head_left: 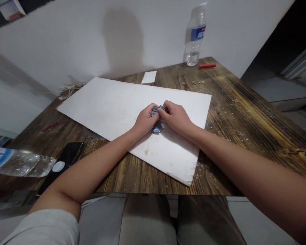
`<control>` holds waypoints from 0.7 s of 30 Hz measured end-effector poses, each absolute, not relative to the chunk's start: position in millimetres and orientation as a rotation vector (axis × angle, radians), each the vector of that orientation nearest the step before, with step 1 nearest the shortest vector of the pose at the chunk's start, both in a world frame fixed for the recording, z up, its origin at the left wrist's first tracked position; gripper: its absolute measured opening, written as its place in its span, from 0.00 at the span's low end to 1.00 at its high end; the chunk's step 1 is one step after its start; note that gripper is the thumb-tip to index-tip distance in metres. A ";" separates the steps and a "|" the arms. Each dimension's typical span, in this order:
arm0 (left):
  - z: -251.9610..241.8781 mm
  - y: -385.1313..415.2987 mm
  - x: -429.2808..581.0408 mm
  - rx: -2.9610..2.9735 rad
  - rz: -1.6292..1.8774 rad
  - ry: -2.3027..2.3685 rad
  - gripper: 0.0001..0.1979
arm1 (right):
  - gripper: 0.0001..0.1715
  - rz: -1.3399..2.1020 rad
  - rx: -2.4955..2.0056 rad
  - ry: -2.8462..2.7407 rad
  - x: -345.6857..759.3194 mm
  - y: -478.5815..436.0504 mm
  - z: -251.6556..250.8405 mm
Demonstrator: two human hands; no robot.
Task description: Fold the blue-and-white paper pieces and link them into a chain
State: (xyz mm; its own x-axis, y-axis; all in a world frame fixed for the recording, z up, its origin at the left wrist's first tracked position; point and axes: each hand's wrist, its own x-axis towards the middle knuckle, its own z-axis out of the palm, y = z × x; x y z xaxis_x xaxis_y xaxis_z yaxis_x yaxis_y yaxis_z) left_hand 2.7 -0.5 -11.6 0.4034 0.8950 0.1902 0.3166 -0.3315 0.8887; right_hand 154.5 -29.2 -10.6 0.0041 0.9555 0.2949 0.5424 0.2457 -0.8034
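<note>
Above the white board (112,102), my two hands meet around a small blue, black and white striped piece (156,127). It looks like folded or layered card, but its exact kind cannot be made out. My left hand (145,119) is closed on its left side, thumb lying across the front. From the right, my right hand (174,117) pinches the upper edge with thumb and curled fingers. Part of the piece is hidden behind the fingers, and its lower end shows beneath them.
Lying on the wooden table (234,136) are a black phone (73,151), a white card (149,77), a red stick-like item (207,66), a white cable (70,88) and small scraps. One water bottle (195,41) stands by the wall; another bottle (22,162) is at left.
</note>
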 end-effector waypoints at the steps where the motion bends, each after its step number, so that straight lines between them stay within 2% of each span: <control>1: -11.7 -0.5 2.8 1.851 0.903 1.044 0.03 | 0.16 0.601 -1.413 -1.659 154.4 -29.3 -10.4; 21: -11.5 0.0 2.2 1.858 0.881 1.050 0.05 | 0.15 0.583 -1.409 -1.684 153.1 -29.4 -11.2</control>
